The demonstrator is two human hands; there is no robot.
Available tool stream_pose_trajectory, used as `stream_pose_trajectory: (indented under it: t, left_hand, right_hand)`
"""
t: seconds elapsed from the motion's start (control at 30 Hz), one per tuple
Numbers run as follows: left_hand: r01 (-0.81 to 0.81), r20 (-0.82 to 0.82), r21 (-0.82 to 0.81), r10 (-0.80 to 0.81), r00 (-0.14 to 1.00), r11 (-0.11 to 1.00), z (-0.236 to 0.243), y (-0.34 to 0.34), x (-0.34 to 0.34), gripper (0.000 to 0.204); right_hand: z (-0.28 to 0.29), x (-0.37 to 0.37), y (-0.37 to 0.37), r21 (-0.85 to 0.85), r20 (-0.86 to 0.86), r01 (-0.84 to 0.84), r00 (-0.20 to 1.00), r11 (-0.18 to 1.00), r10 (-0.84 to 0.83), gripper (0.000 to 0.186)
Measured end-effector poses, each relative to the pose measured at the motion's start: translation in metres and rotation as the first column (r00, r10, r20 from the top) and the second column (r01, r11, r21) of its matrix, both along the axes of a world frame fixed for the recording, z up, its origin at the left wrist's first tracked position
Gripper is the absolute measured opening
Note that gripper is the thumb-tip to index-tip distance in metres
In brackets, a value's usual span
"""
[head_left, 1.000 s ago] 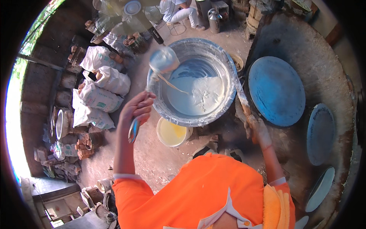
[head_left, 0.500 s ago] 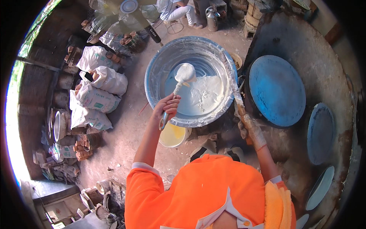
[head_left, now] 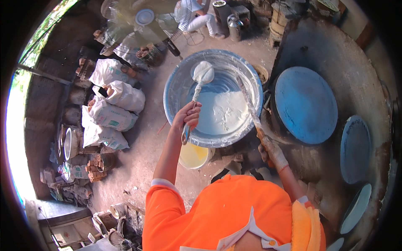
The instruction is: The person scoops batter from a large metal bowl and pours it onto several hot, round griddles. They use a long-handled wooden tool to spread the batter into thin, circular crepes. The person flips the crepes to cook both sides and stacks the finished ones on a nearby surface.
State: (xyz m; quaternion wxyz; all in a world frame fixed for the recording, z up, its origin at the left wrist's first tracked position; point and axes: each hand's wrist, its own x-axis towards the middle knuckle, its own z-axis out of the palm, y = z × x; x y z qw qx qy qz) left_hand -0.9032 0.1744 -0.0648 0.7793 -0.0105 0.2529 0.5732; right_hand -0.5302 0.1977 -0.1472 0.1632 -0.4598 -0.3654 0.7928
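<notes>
My left hand (head_left: 188, 115) is closed around the handle of a metal ladle (head_left: 203, 72) smeared with white batter. The ladle's bowl hangs over the far left part of a wide blue basin (head_left: 171, 98), above the thick white batter (head_left: 217, 111) inside. A knit glove covers my right hand (head_left: 273, 155), which grips a long batter-coated wooden stick (head_left: 249, 101) by its near end. The stick slants over the basin's right rim, its far end above or inside the basin; whether it touches the batter I cannot tell.
Below the basin stands a bucket (head_left: 195, 156) of yellowish liquid. On the right are large round blue-topped pans (head_left: 305, 104) by a dark wall. White sacks (head_left: 113, 113) are piled at left. A fan (head_left: 144, 17) stands at far left, and a seated person (head_left: 201, 21) beyond.
The ladle has moved away from me, toward the basin's far rim. The stick has shifted inward from the right rim. The whole view has moved slightly.
</notes>
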Motion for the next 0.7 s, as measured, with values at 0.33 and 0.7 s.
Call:
stream_pose_trajectory:
  t: [0.33, 0.7]
  left_hand:
    - [-0.039, -0.290, 0.029, 0.046, 0.956, 0.999, 0.009, -0.029, -0.005, 0.026]
    - [0.057, 0.207, -0.117, -0.031, 0.978, 0.991, -0.026, 0.006, -0.001, 0.030]
  right_hand:
    - [0.046, -0.059, 0.008, -0.086, -0.112, -0.142, 0.985, 0.986, 0.132, 0.049]
    - [0.033, -0.072, 0.023, 0.710, 0.636, -0.545, 0.768, 0.446, -0.073, 0.047]
